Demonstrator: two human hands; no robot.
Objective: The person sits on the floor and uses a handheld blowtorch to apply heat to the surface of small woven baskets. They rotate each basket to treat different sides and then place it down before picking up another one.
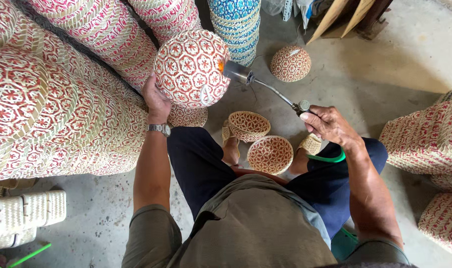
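One woven basket (191,68) sits gripped in my left hand (155,100); my right hand (330,124) fingers clench one torch (265,88), three small baskets (270,154) below them.

Concrete floor (385,64), grey, stained. Left side: long stacks of red-and-cream woven baskets (62,109) lying on their sides, nested. Top centre: one stack of blue-and-cream baskets (236,22), just beside the red ones. A single red-patterned bowl basket (290,63) sits dome-up on the floor, apart from the stacks. Near the feet: two small open baskets, one tilted (248,125), one facing up (270,154), touching or nearly so. Right edge: more red-and-cream stacks (429,141). Lower left: cream woven boxes (22,213), with a green rod (30,255) below them. Top right: wooden boards (342,15) leaning.
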